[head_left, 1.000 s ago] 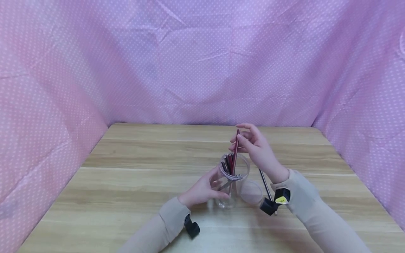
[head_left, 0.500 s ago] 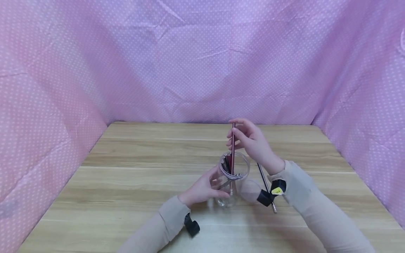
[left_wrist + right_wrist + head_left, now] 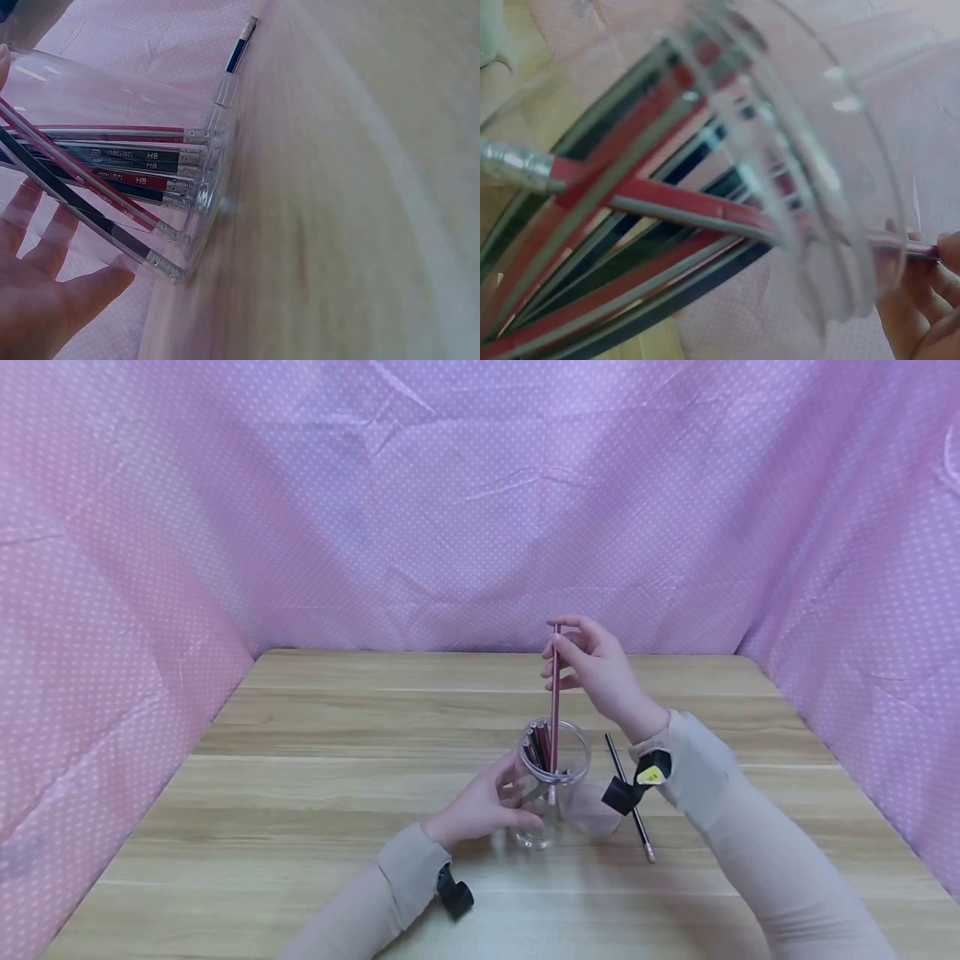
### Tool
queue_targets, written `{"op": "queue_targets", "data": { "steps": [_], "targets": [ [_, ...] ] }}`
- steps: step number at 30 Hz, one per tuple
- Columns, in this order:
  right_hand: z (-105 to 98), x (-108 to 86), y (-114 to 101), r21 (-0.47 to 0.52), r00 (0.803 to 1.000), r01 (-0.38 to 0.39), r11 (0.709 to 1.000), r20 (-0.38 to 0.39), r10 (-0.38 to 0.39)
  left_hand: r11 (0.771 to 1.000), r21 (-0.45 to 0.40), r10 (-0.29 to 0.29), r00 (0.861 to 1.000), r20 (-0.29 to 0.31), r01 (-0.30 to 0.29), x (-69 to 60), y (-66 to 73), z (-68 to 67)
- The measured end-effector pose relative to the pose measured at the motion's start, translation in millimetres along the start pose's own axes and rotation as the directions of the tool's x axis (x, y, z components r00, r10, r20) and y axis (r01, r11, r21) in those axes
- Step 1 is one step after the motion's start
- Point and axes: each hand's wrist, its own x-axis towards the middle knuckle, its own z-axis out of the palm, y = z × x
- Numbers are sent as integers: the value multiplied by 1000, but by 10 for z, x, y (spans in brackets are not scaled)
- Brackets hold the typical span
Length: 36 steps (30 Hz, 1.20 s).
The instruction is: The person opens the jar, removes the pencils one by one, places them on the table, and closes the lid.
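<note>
My left hand [image 3: 480, 806] grips a clear jar [image 3: 534, 839] from its left side, fingers and thumb around the wall. Several red and dark pencils [image 3: 142, 159] stand inside it, eraser ends at the bottom. Above the rim, my right hand [image 3: 603, 672] pinches a red pencil [image 3: 555, 702] near its upper end. That pencil is upright and its silver eraser end is still inside the jar, well off the bottom. The right wrist view shows the same red pencil [image 3: 675, 201] crossing the others behind the clear wall.
A clear round lid [image 3: 595, 817] lies on the wooden table right of the jar. Beside it lies a dark pencil [image 3: 641, 831], partly covered by the right wrist's camera [image 3: 622, 795]. Pink dotted cloth [image 3: 480, 527] hangs around the table's back and sides.
My right hand has risen, lifting the red pencil higher out of the jar and straightening it from a slight tilt. The left hand and jar have stayed in place.
</note>
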Motion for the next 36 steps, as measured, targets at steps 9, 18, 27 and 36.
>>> {"op": "queue_targets", "data": {
  "steps": [9,18,27,36],
  "targets": [
    [-88,103,70,41,995,-92,995,-45,94,1000,-13,-13,1000,7,13,-13,14,1],
    [-177,115,159,263,978,-190,946,-34,206,1000,-7,17,1000,24,-17,-8,15,-1],
    [-193,150,163,288,972,-191,938,-79,222,1000,-2,11,1000,14,-11,-2,16,-6],
    [-287,159,245,413,949,-236,880,-97,301,1000,-15,-6,1000,13,6,-8,25,-6]
  ]
}}
